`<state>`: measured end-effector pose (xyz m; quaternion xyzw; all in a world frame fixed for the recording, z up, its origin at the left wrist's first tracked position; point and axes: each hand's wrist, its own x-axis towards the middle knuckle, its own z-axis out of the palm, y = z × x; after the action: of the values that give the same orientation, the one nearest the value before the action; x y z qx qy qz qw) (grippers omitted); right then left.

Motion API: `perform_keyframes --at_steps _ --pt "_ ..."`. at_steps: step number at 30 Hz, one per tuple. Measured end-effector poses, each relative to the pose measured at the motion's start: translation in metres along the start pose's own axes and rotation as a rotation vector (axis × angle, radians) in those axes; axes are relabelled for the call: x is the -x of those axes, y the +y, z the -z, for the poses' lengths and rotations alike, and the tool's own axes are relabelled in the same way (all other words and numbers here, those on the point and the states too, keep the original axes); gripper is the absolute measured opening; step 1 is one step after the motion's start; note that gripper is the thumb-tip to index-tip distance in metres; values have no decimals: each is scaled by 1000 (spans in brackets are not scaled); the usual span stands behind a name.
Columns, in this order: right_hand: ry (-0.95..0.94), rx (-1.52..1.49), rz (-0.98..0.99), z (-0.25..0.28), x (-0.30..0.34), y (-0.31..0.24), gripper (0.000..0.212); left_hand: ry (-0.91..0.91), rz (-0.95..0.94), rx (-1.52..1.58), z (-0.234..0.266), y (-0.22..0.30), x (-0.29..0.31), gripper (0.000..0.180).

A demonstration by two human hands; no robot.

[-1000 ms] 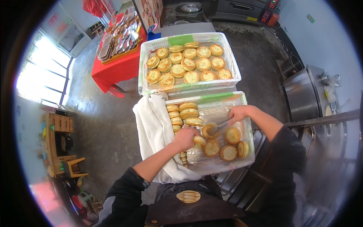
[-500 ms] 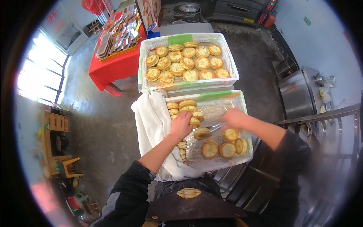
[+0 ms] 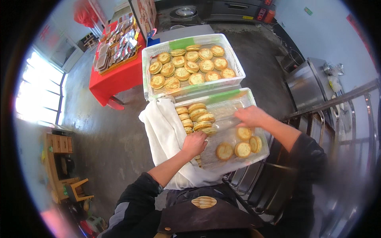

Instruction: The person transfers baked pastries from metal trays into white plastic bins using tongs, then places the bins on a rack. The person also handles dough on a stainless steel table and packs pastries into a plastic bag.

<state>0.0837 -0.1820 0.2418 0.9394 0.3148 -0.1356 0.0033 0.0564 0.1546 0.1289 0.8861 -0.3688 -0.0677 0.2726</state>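
Note:
Round golden flatbreads (image 3: 197, 107) stand on edge in close rows along the left side of the near white plastic tray (image 3: 253, 98), which is lined with clear film. My left hand (image 3: 194, 143) is at the near end of these rows, fingers curled beside the last flatbread (image 3: 208, 131); whatever they may pinch is hidden. Over the tray's right half my right hand (image 3: 251, 116) is closed in a grip on metal tongs, now smeared and hard to make out. Several loose flatbreads (image 3: 224, 151) lie below it. A white cloth (image 3: 158, 123) drapes over the tray's left edge.
Beyond stands a second white tray (image 3: 240, 75) full of flatbreads. A red-covered table (image 3: 119, 77) with packaged goods is at the far left. Metal railings (image 3: 341, 107) and a steel cabinet (image 3: 307, 85) are on the right. A wooden chair (image 3: 81, 190) stands lower left.
The flatbread held in the tongs has joined the near end of the row. My left hand has moved down toward me, and my right hand has drawn slightly up and right.

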Motion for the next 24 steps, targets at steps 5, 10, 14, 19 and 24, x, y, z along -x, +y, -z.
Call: perform_keyframes --at_steps 5,10,14,19,24 --pt "169 -470 -713 -24 26 8 54 -15 66 20 -1 -8 2 22" --pt "798 -1063 -1217 -151 -70 -89 58 -65 57 43 17 -3 10 30" --pt "996 -1535 -932 -183 -127 -133 47 -46 70 -118 31 -3 26 57" --pt "1080 -1817 -773 -168 -139 -150 40 -145 88 -172 33 -3 31 80" --pt "1081 -1672 -925 -171 -132 -149 41 -154 93 -188 28 0 26 80"
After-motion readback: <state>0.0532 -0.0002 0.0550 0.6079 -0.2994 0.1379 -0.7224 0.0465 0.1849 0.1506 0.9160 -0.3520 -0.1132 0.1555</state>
